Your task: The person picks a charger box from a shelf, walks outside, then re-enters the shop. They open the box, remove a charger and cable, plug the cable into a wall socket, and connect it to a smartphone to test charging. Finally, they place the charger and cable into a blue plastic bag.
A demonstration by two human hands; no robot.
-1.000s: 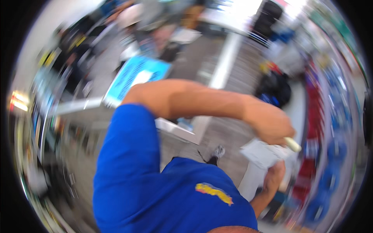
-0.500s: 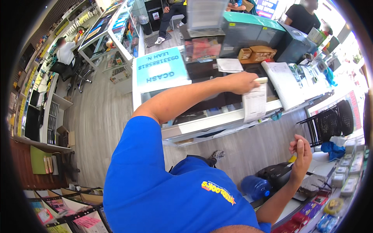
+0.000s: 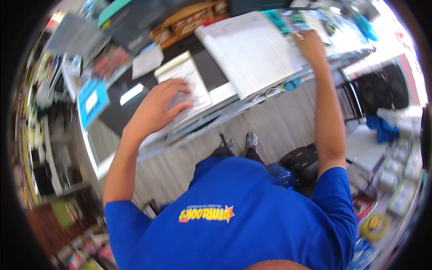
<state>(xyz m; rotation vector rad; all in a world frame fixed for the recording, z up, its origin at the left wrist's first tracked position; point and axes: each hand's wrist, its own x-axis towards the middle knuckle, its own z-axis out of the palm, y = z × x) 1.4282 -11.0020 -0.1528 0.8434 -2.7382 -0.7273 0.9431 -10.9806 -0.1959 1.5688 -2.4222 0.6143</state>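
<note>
On the glass counter [image 3: 120,80] lies a receipt pad [image 3: 196,85] with a cream binding strip along its top. My left hand [image 3: 157,105] is over the pad's left side, with its thumb and fingers apart. Right of the pad is an open lined notebook [image 3: 252,51] with a spiral edge. My right hand [image 3: 311,48] reaches to the notebook's far right corner, beside a teal packet [image 3: 276,21]. Its fingers are bent and blurred, so whether they grip anything is unclear.
A brown wooden organizer [image 3: 189,21] stands behind the pad, near a loose white paper [image 3: 148,62]. A blue sign [image 3: 92,102] is at the counter's left end. Behind me are a black bag [image 3: 299,162] and a blue water bottle [image 3: 281,175]. A black chair [image 3: 382,87] stands at right.
The pad my left hand gripped by its binding now lies flat, with the hand spread over it. My right hand has swung from the lower right onto the counter. The view has turned.
</note>
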